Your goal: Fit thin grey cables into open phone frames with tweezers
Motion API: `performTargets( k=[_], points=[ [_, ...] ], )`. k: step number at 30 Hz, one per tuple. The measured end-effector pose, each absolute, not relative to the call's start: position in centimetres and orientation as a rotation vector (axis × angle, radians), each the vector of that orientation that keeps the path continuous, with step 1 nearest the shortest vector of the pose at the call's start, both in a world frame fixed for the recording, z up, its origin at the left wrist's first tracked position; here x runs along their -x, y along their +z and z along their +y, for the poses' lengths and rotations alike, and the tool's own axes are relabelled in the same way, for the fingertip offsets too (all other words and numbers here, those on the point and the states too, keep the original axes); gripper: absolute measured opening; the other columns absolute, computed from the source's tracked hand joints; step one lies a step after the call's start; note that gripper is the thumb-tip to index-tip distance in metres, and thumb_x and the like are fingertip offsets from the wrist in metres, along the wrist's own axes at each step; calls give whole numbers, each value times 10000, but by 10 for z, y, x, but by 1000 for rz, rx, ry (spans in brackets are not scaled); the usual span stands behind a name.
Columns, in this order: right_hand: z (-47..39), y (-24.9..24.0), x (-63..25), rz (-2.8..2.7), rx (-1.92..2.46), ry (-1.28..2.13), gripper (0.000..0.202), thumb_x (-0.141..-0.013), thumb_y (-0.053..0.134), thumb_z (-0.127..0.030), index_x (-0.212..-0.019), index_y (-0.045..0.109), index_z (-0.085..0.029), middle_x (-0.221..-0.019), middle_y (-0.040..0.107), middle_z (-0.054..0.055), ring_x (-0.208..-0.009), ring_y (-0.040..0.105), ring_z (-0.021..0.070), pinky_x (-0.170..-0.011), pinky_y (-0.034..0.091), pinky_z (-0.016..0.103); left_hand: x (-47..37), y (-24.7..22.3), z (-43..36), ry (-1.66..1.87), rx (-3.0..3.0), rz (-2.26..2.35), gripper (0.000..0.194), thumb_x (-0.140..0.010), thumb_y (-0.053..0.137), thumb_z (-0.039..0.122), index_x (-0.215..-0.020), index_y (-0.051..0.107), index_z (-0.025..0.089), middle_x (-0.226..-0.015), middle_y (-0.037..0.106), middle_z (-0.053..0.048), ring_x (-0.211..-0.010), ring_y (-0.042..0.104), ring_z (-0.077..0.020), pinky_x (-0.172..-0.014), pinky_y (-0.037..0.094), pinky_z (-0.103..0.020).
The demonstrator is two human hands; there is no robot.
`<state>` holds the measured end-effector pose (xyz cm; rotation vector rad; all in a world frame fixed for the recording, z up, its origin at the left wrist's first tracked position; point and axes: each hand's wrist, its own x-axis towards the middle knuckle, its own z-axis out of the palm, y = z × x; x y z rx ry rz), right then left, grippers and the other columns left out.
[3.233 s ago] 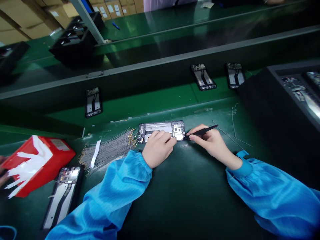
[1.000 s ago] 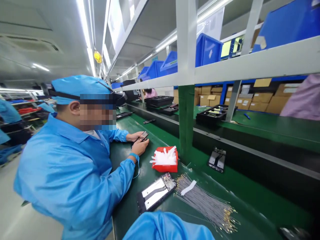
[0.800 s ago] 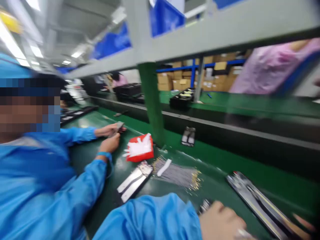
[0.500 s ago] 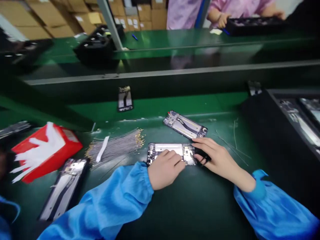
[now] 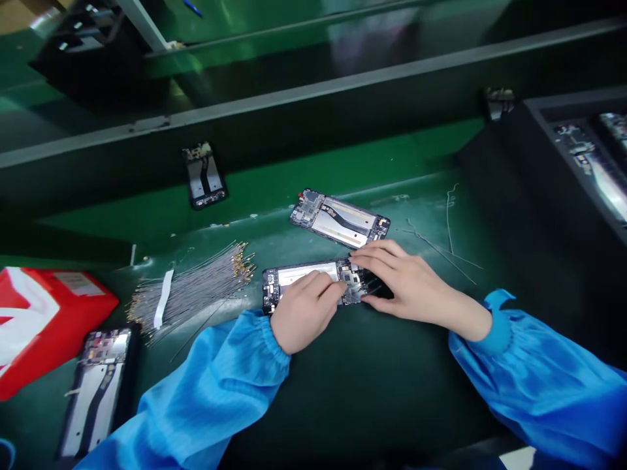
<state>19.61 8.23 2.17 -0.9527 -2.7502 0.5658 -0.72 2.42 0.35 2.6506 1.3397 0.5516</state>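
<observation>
An opened phone [image 5: 272,287] lies crosswise on the green bench, its circuit board showing at the right end. My left hand [image 5: 306,310] is closed over the middle of it, fingers curled and thumb and index fingertips together at the board; whatever they pinch is hidden. Around the phone's right end, my right hand [image 5: 409,281] grips with the fingers on the far edge and the thumb on the near edge. Just behind it, close to my right fingers, lies a second opened phone [image 5: 343,219] with a dark ribbon cable.
A bundle of thin cables [image 5: 196,290] with a white band lies left, near a red packet [image 5: 59,326] and another opened phone [image 5: 95,391]. One more phone [image 5: 204,175] sits further back. Loose wires [image 5: 441,251] lie right, beside a black tray [image 5: 533,176] holding phones.
My view has tilted down and turned, so the people at the back are out of frame. My left fingertips have come closer to the board; my right hand stays at the phone's right end.
</observation>
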Motion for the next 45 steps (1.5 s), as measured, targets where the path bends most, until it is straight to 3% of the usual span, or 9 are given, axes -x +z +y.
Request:
performTargets(
  k=[15,29,45],
  points=[
    [81,23,-193,-2749,969,576,460,-732,556,-285,-1167,440,-192,-1170,534,79,-1149,372,279,-686,530,388,11,6,21,491,-2568,953,351,-778,366,140,-1075,554,130,-741,529,-39,-683,482,-161,-603,435,-289],
    [85,24,-194,-2776,979,584,491,-734,573,-320,-1185,431,-188,-1176,527,77,-1149,373,268,-707,527,379,12,6,19,542,-2532,984,354,-765,378,124,-1069,558,111,-717,523,-38,-675,488,-156,-633,452,-288],
    [84,24,-193,-2795,981,569,508,-722,559,-325,-1195,431,-188,-1174,526,84,-1134,371,288,-618,522,359,11,5,20,498,-2519,887,360,-738,393,126,-1049,573,144,-708,556,-23,-655,481,-159,-613,423,-306]
  ],
)
